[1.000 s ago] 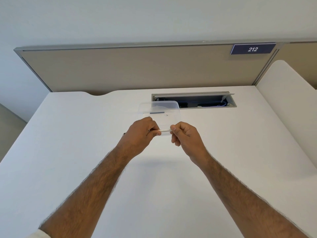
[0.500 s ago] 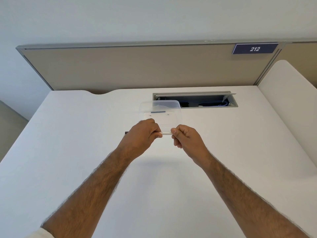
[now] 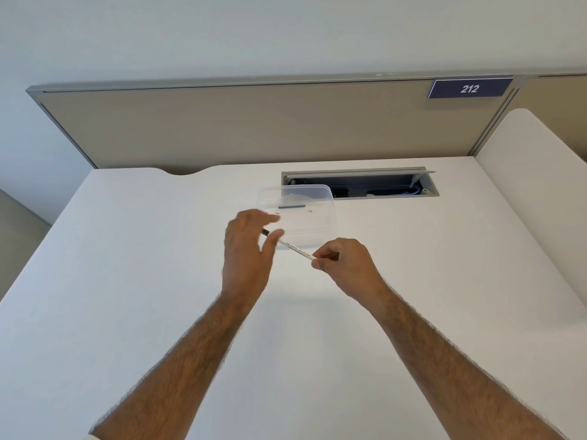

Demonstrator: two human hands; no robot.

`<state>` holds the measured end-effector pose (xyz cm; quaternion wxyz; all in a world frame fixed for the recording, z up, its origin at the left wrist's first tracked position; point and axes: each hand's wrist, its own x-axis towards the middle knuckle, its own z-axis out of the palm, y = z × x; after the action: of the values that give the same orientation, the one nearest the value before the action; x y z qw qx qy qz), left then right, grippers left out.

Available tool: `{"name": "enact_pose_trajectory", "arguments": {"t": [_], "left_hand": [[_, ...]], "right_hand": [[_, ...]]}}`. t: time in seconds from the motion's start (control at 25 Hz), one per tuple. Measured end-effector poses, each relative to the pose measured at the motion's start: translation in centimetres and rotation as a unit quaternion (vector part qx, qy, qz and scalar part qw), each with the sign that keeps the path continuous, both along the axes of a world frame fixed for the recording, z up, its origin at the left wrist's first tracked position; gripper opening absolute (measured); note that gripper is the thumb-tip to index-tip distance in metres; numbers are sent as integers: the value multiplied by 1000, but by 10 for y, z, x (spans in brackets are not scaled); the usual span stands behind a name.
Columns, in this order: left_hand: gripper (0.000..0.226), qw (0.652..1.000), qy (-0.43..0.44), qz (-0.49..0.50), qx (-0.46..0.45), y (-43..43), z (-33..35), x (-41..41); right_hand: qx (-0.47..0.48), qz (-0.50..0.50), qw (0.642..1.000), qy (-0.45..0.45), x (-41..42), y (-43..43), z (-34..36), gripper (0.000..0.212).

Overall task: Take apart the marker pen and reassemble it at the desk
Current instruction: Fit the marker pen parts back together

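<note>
A thin white marker pen (image 3: 295, 249) with printed text hangs slantwise over the white desk (image 3: 127, 281). Its dark tip points up-left. My right hand (image 3: 346, 265) pinches its lower right end between thumb and fingers. My left hand (image 3: 247, 255) is raised by the tip end with its fingers spread; the thumb lies across the barrel, and no grip shows. Just behind the hands stands a clear plastic container (image 3: 330, 217) holding a small blue piece (image 3: 291, 206) and some tiny bits.
An open cable tray (image 3: 359, 185) with blue cables is sunk into the desk behind the container. A beige partition (image 3: 254, 128) with a "212" sign (image 3: 469, 88) closes the far edge. A second white desk (image 3: 540, 160) adjoins on the right.
My left hand has let go of the marker and opened its fingers. The marker, held level between both hands before, now tilts with its dark tip bared at the upper left.
</note>
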<state>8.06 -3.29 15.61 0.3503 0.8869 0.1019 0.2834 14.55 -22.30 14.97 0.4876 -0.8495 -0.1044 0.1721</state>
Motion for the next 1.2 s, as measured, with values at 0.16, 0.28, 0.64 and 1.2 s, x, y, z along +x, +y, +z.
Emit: {"name": "enact_pose_trajectory", "arguments": {"t": [0.16,0.28,0.64,1.2], "left_hand": [[16,896,86,104,-422,-12,-23,1],[19,824,137,77,-544,-11,-37,0],[20,815,203,43,-541,-14,-60,11],[10,831,284,55,-476,-29,-99,26]], "right_hand": [[34,-51,997,45,-10,2,-13,7],[30,-55,996,58,-22,6,-24,11],[5,-28,997,72,-29,15,-50,12],[-35,-90,993,61,-11,41,-92,11]]}}
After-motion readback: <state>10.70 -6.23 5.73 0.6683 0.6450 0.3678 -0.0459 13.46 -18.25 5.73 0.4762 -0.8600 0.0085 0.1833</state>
